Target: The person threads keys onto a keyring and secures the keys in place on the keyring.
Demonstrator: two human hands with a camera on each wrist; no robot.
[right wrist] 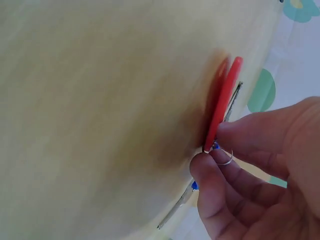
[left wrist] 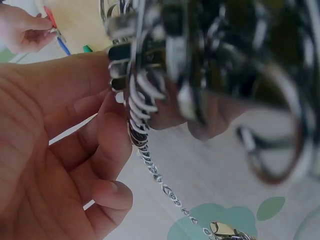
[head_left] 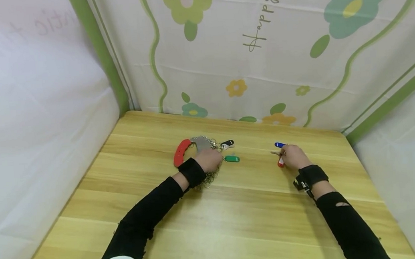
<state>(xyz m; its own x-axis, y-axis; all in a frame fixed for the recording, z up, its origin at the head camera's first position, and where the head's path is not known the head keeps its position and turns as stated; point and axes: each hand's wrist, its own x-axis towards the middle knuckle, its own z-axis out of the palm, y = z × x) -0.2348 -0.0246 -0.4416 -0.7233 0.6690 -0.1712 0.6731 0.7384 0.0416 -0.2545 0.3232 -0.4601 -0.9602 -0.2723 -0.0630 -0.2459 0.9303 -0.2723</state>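
Observation:
On the wooden table (head_left: pixel 235 216) lies a bunch of metal key rings (head_left: pixel 204 142) on a holder with a red handle (head_left: pixel 181 152). My left hand (head_left: pixel 214 160) rests on the bunch, and in the left wrist view its fingers (left wrist: pixel 112 150) curl round the rings (left wrist: pixel 145 115). A black key tag (head_left: pixel 227 144) and a green key tag (head_left: pixel 232 158) lie just right of that hand. My right hand (head_left: pixel 286 155) pinches the small ring of a red key tag (head_left: pixel 280 163) (right wrist: pixel 225 105) that stands on edge on the table. A blue key tag (head_left: pixel 280 144) lies by its fingertips.
Flowered white cloth walls (head_left: pixel 260 61) close off the table's back and sides. The table's near half and middle show bare wood. A thin chain (left wrist: pixel 165 185) hangs from the ring bunch in the left wrist view.

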